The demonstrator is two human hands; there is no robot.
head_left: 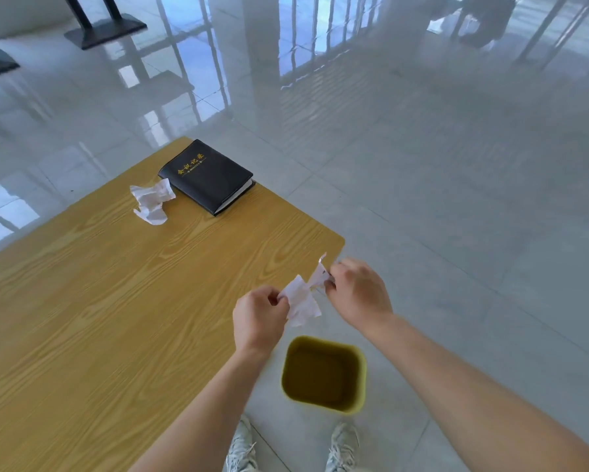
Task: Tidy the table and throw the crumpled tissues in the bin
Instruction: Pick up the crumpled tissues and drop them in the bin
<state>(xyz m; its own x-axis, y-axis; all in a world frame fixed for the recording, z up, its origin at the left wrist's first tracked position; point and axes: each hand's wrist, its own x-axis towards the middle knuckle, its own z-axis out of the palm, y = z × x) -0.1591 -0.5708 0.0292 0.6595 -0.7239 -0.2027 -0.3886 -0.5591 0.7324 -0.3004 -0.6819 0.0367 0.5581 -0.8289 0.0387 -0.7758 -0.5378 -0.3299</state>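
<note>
Tissue (pixel 302 299) held stretched between both hands at the table's (pixel 99 284) near corner, above the yellow bin (pixel 323 374). Left hand (pixel 259 318) and right hand (pixel 359 292) each pinch an end, forearms extended forward. Second crumpled tissue (pixel 152 201) lies beside the black notebook (pixel 208 175).

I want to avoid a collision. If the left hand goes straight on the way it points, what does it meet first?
Most likely the tissue pinched in its own grip, then the right hand holding the other end. The left hand points toward them. The bin sits lower, probably out of that line; depth is unclear.
</note>
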